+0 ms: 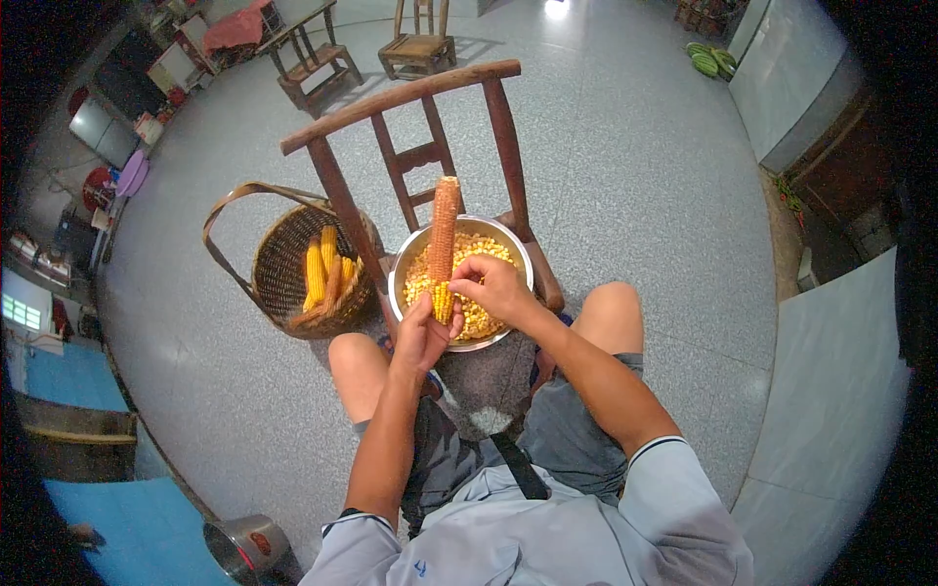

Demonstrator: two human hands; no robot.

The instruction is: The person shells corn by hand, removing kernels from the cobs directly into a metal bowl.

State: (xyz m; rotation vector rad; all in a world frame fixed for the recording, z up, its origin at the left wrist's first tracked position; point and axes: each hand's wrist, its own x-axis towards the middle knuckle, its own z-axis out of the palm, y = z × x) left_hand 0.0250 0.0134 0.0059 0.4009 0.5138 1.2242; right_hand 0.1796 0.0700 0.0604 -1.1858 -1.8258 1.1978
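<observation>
My left hand (426,333) grips the lower end of a corn cob (444,234), which stands nearly upright over a metal bowl. Most of the cob is bare and reddish; yellow kernels remain around its lower end. The thumb and fingertips of my right hand (492,286) touch the kernels at the cob's right side; whether they pinch any is hidden. Loose yellow kernels (480,319) fill much of the metal bowl (529,272), which rests on the seat of a wooden chair (506,135) in front of my knees.
Left of the chair, a woven basket (275,256) with a tall handle holds several corn cobs (315,272). Two more wooden chairs (418,47) (319,69) stand beyond. Green striped melons (707,62) lie by the right wall. A metal bucket (253,546) is at lower left.
</observation>
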